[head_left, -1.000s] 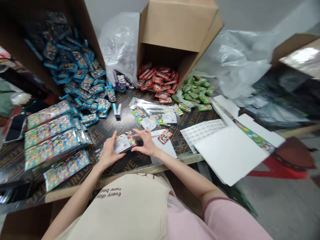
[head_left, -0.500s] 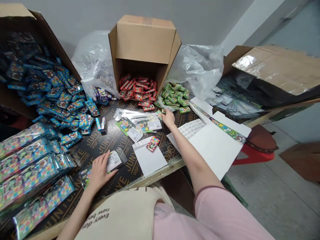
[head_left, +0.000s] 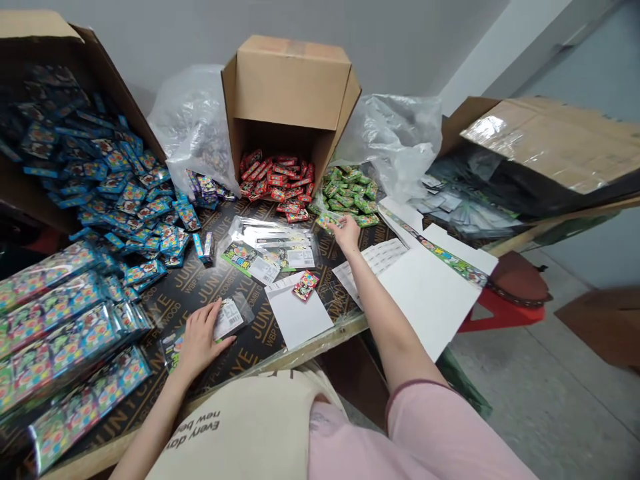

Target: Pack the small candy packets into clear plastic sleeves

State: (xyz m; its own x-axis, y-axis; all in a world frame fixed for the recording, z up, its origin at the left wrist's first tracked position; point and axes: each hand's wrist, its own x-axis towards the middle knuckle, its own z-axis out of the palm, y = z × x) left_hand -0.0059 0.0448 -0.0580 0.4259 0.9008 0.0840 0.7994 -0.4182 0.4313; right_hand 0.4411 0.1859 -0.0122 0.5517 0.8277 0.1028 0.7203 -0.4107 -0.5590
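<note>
My left hand lies with fingers spread on a clear plastic bag with a printed label, at the table's near edge. Farther off, my right hand pinches a small green packet between thumb and fingers, just in front of the pile of green packets. Between the hands, several flat clear bags with printed cards overlap one another. Nearer to me, one red packet rests on a white card.
Red packets spill from an upright carton. Blue packets pour from a carton on the left, above filled multi-packs. White card sheets overhang the table edge on the right, near a box of clear bags.
My right hand has shifted slightly right and away from the clear bags, and the green packet in its fingers shows more fully. My left hand has stayed in place.
</note>
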